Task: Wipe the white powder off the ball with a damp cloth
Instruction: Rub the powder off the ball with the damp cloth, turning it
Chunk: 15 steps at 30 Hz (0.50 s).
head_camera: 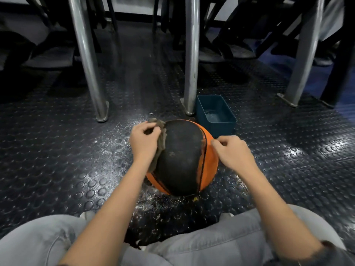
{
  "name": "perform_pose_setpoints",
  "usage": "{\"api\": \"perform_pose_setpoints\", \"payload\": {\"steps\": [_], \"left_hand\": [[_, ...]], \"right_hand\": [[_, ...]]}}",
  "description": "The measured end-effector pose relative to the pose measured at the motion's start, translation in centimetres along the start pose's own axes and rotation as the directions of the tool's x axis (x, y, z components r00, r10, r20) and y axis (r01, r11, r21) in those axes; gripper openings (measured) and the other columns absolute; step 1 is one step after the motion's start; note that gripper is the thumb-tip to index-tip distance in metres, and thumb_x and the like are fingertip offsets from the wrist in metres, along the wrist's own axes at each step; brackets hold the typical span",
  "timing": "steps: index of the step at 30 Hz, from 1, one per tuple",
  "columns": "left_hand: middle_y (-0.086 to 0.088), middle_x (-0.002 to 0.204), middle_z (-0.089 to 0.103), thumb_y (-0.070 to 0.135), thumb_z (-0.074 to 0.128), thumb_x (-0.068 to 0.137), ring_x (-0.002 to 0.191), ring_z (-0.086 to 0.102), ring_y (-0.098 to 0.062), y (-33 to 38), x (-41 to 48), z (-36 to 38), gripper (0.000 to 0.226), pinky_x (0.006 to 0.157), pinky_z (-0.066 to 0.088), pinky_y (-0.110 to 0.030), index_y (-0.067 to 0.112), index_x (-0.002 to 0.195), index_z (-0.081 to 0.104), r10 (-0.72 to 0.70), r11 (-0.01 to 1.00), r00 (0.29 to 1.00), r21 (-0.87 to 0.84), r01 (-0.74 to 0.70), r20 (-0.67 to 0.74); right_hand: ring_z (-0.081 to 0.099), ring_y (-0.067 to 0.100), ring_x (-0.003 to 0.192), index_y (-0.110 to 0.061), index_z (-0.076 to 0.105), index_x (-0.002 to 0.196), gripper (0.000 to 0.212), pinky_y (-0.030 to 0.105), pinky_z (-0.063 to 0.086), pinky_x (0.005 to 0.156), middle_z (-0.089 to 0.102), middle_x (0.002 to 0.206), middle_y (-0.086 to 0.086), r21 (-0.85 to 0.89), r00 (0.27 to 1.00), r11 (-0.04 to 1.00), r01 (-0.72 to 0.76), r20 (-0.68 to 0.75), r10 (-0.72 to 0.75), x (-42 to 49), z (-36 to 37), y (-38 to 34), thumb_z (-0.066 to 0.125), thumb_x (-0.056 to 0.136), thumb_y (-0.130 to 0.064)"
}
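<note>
- While the left hand (145,139) bunches a grey cloth (162,144) in curled fingers, it presses that cloth to the upper left flank of the ball (180,160), probably so the damp fabric drags over the surface instead of sliding loose.
- On the opposite side, the right hand (232,152) sits at the ball's upper right edge with its fingers curled in and thumb meeting forefinger. Whether it pinches anything there I cannot tell; it looks placed to brace the ball against the push of the wiping.
- Between the two hands the ball rests on the floor (57,150), just in front of the person's bent knees in pale trousers (48,240), close enough to reach with both arms.
- Its broad dark panel faces up with orange showing at either side; little white is visible on that panel, so I judge the wiping well along.
- White specks (115,143) lie scattered on the studded floor around the ball.
- Just beyond the ball to the right stands a blue tub (217,125) holding shallow water (215,115), handy for wetting the cloth again.
- Metal legs (88,64) rise behind.
</note>
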<state>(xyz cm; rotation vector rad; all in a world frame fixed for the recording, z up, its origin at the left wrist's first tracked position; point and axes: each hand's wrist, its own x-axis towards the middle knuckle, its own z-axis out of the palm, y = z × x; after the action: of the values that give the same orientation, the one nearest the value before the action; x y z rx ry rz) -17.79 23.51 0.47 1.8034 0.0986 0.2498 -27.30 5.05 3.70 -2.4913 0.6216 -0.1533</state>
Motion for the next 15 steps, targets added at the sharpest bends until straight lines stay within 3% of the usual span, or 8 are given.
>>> {"api": "perform_pose_setpoints", "payload": {"steps": [1, 4, 6, 9, 11, 15], "left_hand": [[-0.003, 0.112, 0.067, 0.013, 0.067, 0.084, 0.107, 0.058, -0.014, -0.2, 0.8, 0.0, 0.018, 0.094, 0.039, -0.020, 0.010, 0.100, 0.073, -0.040, 0.999, 0.999, 0.007, 0.039, 0.015], [-0.003, 0.107, 0.069, 0.018, 0.069, 0.083, 0.105, 0.061, -0.017, -0.7, 2.2, -0.3, 0.012, 0.096, 0.045, -0.028, 0.017, 0.094, 0.072, -0.133, 0.991, 0.990, -0.005, 0.134, 0.050], [-0.005, 0.109, 0.066, 0.029, 0.072, 0.079, 0.106, 0.059, -0.020, -1.4, 2.8, -0.5, 0.008, 0.099, 0.045, -0.034, 0.025, 0.085, 0.068, -0.147, 0.989, 0.987, 0.019, 0.146, 0.063], [-0.001, 0.113, 0.064, 0.050, 0.064, 0.078, 0.105, 0.058, -0.019, -1.2, 2.7, -0.5, 0.026, 0.094, 0.045, -0.035, 0.028, 0.091, 0.071, -0.157, 0.977, 0.953, 0.185, 0.110, 0.260], [0.002, 0.113, 0.066, 0.043, 0.061, 0.086, 0.105, 0.058, -0.016, -0.9, 2.3, -0.5, 0.022, 0.087, 0.043, -0.029, 0.028, 0.098, 0.071, -0.138, 0.977, 0.941, 0.199, 0.078, 0.308], [0.005, 0.116, 0.059, 0.029, 0.056, 0.094, 0.106, 0.051, -0.012, -0.3, 0.6, -0.9, 0.027, 0.082, 0.030, -0.018, 0.018, 0.115, 0.068, 0.013, 0.969, 0.980, 0.239, -0.061, 0.200]], "right_hand": [[0.057, 0.025, 0.092, -0.026, 0.066, 0.083, 0.023, 0.033, 0.042, 0.076, 0.063, 0.092, 0.001, 0.040, 0.998, 0.998, 0.047, -0.043, -0.045, 0.2, 0.0, 0.0, 0.047, 0.092, -0.036], [0.052, 0.018, 0.107, -0.024, 0.066, 0.112, 0.025, 0.027, 0.036, 0.088, 0.057, 0.109, 0.002, 0.261, 0.982, 0.950, 0.169, -0.126, -0.140, 2.0, 1.7, -0.6, 0.046, 0.097, -0.027], [0.042, 0.016, 0.125, -0.030, 0.058, 0.126, 0.031, 0.027, 0.027, 0.104, 0.052, 0.129, 0.000, 0.371, 0.979, 0.906, 0.202, -0.064, -0.192, 2.9, 3.4, -0.9, 0.041, 0.099, -0.026], [0.032, 0.008, 0.135, -0.036, 0.051, 0.131, 0.036, 0.033, 0.020, 0.114, 0.042, 0.145, -0.007, 0.428, 0.978, 0.886, 0.179, 0.022, -0.208, 2.8, 5.0, -0.9, 0.033, 0.102, -0.029], [0.034, 0.007, 0.134, -0.036, 0.051, 0.132, 0.037, 0.033, 0.024, 0.113, 0.043, 0.144, -0.008, 0.414, 0.981, 0.894, 0.169, 0.020, -0.195, 2.8, 5.0, -0.9, 0.030, 0.102, -0.030], [0.043, 0.008, 0.127, -0.033, 0.056, 0.129, 0.038, 0.033, 0.032, 0.110, 0.053, 0.135, -0.010, 0.446, 0.980, 0.880, 0.165, 0.024, -0.197, 3.6, 4.9, -0.6, 0.030, 0.102, -0.028]]}}
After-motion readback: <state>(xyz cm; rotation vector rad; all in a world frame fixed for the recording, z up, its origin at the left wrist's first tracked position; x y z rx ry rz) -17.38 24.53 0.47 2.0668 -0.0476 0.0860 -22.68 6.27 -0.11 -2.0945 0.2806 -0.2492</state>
